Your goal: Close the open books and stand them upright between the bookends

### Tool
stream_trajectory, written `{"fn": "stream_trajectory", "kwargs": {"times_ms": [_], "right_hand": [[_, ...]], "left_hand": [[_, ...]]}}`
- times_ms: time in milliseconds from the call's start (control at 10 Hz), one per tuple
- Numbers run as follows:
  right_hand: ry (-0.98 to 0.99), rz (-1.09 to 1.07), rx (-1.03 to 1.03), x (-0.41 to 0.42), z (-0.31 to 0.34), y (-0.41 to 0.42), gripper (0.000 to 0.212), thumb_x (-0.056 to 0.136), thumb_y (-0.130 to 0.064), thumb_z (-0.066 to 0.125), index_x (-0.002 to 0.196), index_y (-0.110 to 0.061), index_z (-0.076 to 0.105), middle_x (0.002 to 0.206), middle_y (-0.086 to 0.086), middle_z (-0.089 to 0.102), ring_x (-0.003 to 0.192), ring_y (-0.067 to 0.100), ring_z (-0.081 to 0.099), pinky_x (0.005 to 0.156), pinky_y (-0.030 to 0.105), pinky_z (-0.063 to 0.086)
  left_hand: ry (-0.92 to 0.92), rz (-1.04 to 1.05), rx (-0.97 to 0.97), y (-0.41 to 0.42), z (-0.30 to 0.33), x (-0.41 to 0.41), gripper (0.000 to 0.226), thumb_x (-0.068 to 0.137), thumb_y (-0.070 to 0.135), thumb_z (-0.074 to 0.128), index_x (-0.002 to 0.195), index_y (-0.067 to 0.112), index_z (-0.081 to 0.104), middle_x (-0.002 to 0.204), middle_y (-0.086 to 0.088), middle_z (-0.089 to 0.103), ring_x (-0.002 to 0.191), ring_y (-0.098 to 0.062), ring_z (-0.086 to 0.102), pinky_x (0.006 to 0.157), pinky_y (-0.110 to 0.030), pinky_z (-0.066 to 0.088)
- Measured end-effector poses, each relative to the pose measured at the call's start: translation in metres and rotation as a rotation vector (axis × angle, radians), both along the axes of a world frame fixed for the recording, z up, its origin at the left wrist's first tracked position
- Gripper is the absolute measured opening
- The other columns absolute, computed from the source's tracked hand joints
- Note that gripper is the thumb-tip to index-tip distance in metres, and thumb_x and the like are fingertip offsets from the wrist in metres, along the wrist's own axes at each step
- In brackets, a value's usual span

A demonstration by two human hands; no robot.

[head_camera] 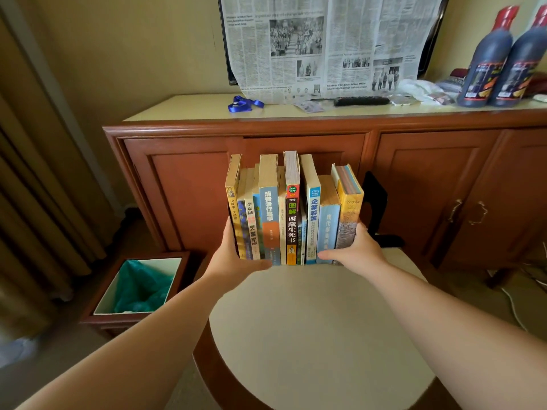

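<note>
Books [291, 211] are squeezed between my left hand [233, 258] and right hand [353, 250], but the black bookend [374, 199] sits apart, so letting go might topple them.

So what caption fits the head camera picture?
Both hands, left hand and right hand, squeeze upright books beside a black bookend.

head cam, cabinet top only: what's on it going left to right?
Blue lanyard → newspaper hanging down onto the top → black remote → white crumpled wrapping → two dark bottles with red caps.
</note>
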State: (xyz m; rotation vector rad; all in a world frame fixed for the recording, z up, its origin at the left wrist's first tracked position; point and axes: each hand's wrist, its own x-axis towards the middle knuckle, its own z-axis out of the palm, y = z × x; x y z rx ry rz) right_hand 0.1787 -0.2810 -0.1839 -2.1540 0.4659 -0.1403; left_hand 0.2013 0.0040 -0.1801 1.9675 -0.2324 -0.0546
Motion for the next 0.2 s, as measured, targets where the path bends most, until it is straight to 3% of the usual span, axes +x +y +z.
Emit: {"fn": "stream_trajectory", "kwargs": {"times_ms": [100, 200], "right_hand": [[0.017, 0.054, 0.021, -0.020, -0.007, -0.003, 0.128, 0.062, -0.046, 0.096, 0.163, -0.035, 0.018, 0.158, -0.005, 0.046, 0.140, 0.023, 0.049, 0.110, 0.042, 0.045], [0.024, 0.076, 0.007, -0.041, -0.021, -0.005, 0.119, 0.074, -0.050, 0.088, 0.165, -0.037, 0.014, 0.164, -0.007, 0.037, 0.144, 0.020, 0.044, 0.110, 0.038, 0.043]], "left_hand": [[0.051, -0.001, 0.080, 0.004, -0.003, -0.025, 0.114, 0.081, 0.019, 0.091, 0.148, 0.060, 0.009, 0.119, 0.043, 0.049, 0.101, 0.023, 0.053, 0.099, -0.017, 0.042], [0.042, -0.049, 0.216, 0.000, -0.011, -0.048, 0.117, 0.082, 0.032, 0.090, 0.161, 0.053, 0.007, 0.149, 0.026, 0.040, 0.140, -0.006, 0.040, 0.110, -0.030, 0.033]]}}
